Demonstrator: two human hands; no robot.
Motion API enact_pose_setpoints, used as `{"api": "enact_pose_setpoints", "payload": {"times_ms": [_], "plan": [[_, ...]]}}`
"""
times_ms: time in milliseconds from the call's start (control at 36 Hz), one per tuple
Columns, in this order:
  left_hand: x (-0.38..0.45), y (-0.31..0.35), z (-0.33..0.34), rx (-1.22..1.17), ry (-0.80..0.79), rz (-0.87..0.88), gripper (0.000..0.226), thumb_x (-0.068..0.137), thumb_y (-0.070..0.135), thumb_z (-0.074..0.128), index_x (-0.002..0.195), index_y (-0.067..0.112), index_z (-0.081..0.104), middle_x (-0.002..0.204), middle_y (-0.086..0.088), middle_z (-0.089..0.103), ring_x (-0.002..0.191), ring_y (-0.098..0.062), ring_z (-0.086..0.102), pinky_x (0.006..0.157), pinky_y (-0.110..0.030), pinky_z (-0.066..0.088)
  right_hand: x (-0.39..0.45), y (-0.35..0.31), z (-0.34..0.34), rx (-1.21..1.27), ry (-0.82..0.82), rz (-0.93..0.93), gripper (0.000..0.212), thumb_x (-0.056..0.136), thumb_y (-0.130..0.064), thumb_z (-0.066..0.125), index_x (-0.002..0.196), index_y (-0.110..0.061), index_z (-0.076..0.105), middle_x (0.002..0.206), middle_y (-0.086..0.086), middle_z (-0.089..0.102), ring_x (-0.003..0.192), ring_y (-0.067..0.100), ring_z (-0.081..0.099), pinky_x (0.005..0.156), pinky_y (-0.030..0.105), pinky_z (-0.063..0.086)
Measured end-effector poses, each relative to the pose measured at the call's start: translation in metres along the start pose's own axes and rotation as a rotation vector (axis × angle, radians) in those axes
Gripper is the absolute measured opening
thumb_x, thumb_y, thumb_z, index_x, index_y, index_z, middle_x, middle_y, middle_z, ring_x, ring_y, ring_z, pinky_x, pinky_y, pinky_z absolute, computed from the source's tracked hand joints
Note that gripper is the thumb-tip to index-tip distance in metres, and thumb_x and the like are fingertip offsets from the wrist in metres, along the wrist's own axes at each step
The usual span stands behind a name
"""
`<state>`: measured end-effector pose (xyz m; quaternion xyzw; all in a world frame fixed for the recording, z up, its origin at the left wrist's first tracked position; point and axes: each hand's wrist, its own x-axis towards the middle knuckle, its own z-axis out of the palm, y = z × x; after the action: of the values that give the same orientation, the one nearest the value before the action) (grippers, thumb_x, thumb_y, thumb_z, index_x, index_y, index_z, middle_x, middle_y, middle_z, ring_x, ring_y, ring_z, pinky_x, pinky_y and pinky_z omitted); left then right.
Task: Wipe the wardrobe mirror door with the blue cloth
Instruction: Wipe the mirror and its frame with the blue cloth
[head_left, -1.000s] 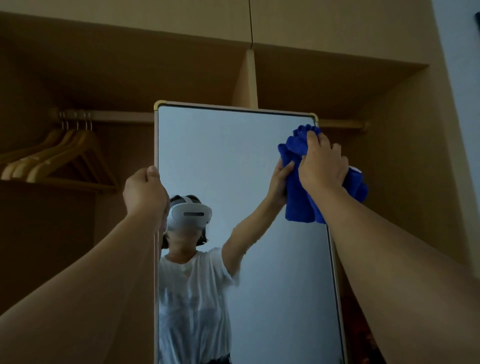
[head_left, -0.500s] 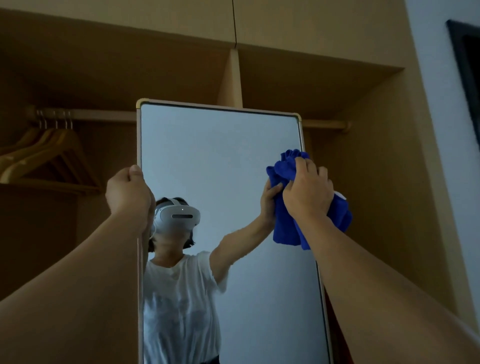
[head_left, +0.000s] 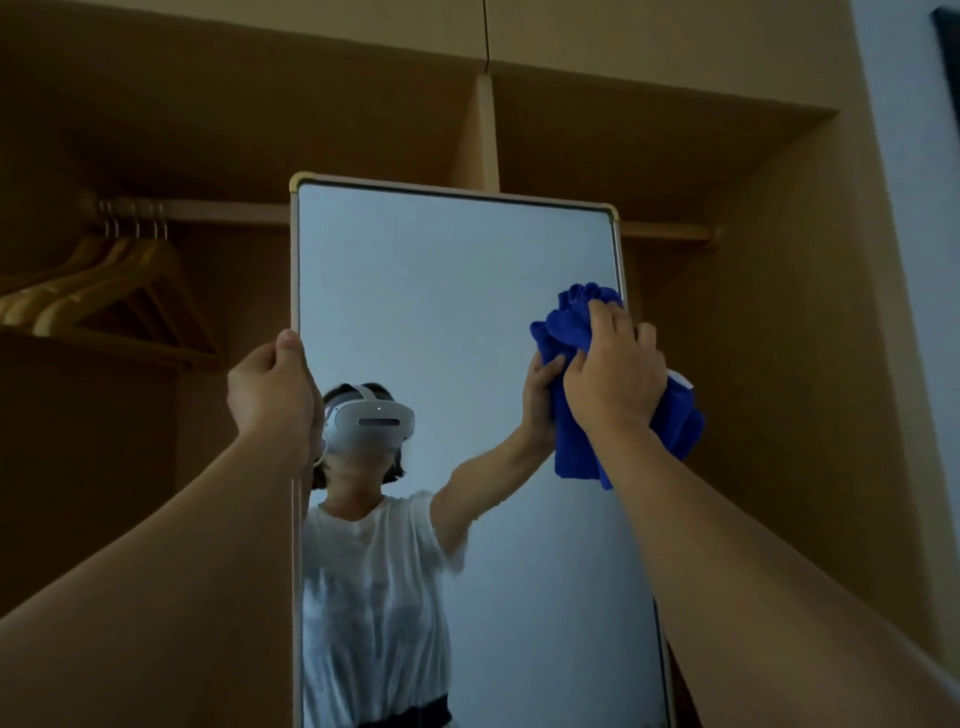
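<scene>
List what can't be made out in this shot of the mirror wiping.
- Mirror bottom: cut off by the lower frame edge, head view.
- Glass under the cloth: covered by it and the right hand.
- Left hand fingertips: wrapped behind the mirror's left edge.
- Smears or dust on the glass: too dim to tell.

Open wardrobe (head_left: 779, 260) in pale wood, divided by an upright partition (head_left: 485, 135) above and between the hands. A hanging rail (head_left: 223, 212) runs across it, above the left hand (head_left: 270, 389); wooden hangers (head_left: 104, 291) hang from the rail, up and to the left of that hand. The rail's far end shows above the right hand (head_left: 615, 371).
</scene>
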<state>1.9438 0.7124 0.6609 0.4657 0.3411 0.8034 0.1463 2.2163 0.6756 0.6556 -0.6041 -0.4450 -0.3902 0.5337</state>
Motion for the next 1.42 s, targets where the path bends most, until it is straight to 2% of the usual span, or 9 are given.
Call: {"api": "enact_pose_setpoints", "payload": {"times_ms": [139,278,361,417,556,778,1056,1250,1417], "plan": [[-0.008,-0.006,-0.01,-0.039,-0.025,-0.056,0.036,0.093,0.038,0.049,0.063,0.021,0.054,0.055,0.003,0.046,0.053,-0.012,0.046,0.06,-0.029,0.043,-0.024,0.0,0.006,0.029,0.003,0.011,0.054,0.089,-0.018,0.054,0.141,-0.016,0.037,0.144,0.005,0.043,0.116,0.027,0.046,0.09,0.038,0.043],[-0.018,-0.011,-0.019,-0.102,-0.063,-0.116,0.034,0.092,0.034,0.053,0.061,0.02,0.054,0.053,0.001,0.048,0.061,-0.02,0.051,0.066,-0.034,0.047,-0.057,-0.006,0.011,0.076,0.003,0.024,0.056,0.086,-0.017,0.056,0.14,-0.014,0.04,0.144,0.006,0.044,0.118,0.027,0.046,0.093,0.039,0.044],[-0.025,-0.013,-0.022,-0.124,-0.069,-0.145,0.032,0.093,0.03,0.053,0.064,0.019,0.053,0.037,0.009,0.045,0.036,-0.007,0.047,0.042,-0.018,0.043,-0.057,-0.007,0.011,0.072,0.005,0.024,0.056,0.086,-0.017,0.056,0.14,-0.014,0.04,0.143,0.006,0.045,0.117,0.027,0.046,0.091,0.038,0.044],[-0.029,-0.012,-0.026,-0.142,-0.072,-0.17,0.03,0.094,0.029,0.052,0.066,0.018,0.052,0.036,0.009,0.045,0.031,-0.004,0.043,0.033,-0.013,0.036,-0.052,-0.008,0.009,0.068,-0.002,0.025,0.056,0.087,-0.018,0.055,0.14,-0.015,0.039,0.144,0.004,0.044,0.117,0.026,0.046,0.092,0.038,0.044],[-0.04,-0.02,-0.036,-0.118,-0.118,-0.227,0.034,0.096,0.035,0.044,0.07,0.014,0.048,0.065,-0.009,0.046,0.056,-0.021,0.044,0.051,-0.032,0.038,-0.03,-0.022,0.004,0.078,0.007,0.03,0.055,0.089,-0.018,0.055,0.141,-0.016,0.037,0.144,0.004,0.043,0.116,0.026,0.046,0.09,0.038,0.045],[-0.045,-0.034,-0.047,-0.045,-0.187,-0.255,0.034,0.096,0.034,0.047,0.071,0.012,0.051,0.066,-0.008,0.045,0.068,-0.023,0.043,0.066,-0.037,0.037,-0.027,-0.047,0.005,0.105,0.018,0.0,0.058,0.082,-0.014,0.06,0.137,-0.016,0.043,0.14,0.005,0.048,0.113,0.028,0.047,0.086,0.04,0.046],[-0.053,-0.03,-0.045,0.002,-0.129,-0.275,0.037,0.09,0.039,0.05,0.059,0.017,0.048,0.056,-0.003,0.044,0.06,-0.022,0.044,0.061,-0.036,0.04,-0.097,-0.069,0.004,0.234,-0.034,-0.16,0.055,0.079,-0.009,0.061,0.133,-0.012,0.053,0.138,0.009,0.051,0.117,0.033,0.049,0.091,0.044,0.046],[-0.052,-0.029,-0.046,-0.061,-0.158,-0.348,0.036,0.089,0.031,0.053,0.055,0.018,0.05,0.06,-0.006,0.044,0.068,-0.025,0.042,0.068,-0.04,0.035,-0.063,-0.072,-0.004,0.151,-0.09,-0.256,0.054,0.089,-0.015,0.05,0.142,-0.017,0.04,0.147,0.003,0.04,0.122,0.026,0.041,0.097,0.04,0.04],[-0.053,-0.028,-0.046,-0.027,-0.137,-0.294,0.04,0.092,0.036,0.05,0.06,0.013,0.052,0.065,-0.014,0.047,0.067,-0.026,0.045,0.063,-0.037,0.037,-0.033,-0.095,-0.007,0.158,-0.089,-0.211,0.058,0.085,-0.013,0.055,0.141,-0.018,0.038,0.146,0.002,0.039,0.121,0.027,0.039,0.096,0.039,0.039]]}}
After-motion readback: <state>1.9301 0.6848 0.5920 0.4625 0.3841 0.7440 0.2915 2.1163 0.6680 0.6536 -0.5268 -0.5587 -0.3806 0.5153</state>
